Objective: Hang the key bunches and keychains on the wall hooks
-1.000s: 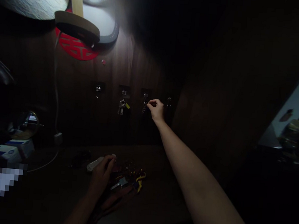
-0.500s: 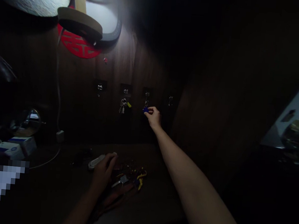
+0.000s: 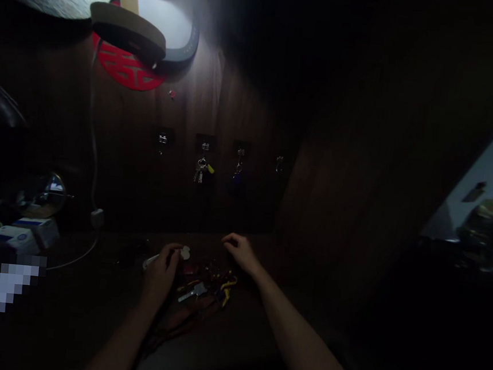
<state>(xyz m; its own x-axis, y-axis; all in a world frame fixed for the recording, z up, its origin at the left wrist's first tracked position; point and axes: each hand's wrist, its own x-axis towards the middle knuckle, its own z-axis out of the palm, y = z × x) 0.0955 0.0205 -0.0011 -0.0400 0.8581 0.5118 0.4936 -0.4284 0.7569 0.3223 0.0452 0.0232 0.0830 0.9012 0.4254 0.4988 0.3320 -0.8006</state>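
The scene is very dark. My left hand (image 3: 160, 272) rests on the dark desk with its fingers curled round a small pale object (image 3: 185, 253), perhaps a key fob. My right hand (image 3: 240, 252) hovers low over a loose pile of keys (image 3: 203, 285) with yellow and red tags; its fingers are bent and seem to hold nothing. On the wooden wall behind, a row of hooks holds a key bunch with a yellow tag (image 3: 201, 170) and a key with a blue tag (image 3: 238, 171).
A lit desk lamp (image 3: 128, 28) hangs over the upper left, above a red paper cutout (image 3: 125, 69). White boxes (image 3: 17, 237) and a shiny round object (image 3: 46, 190) sit at the left. A cable (image 3: 77, 256) runs across the desk.
My right hand let go of the blue-tagged key, which now hangs on its hook, and came down from the wall to the key pile. The left hand barely moved.
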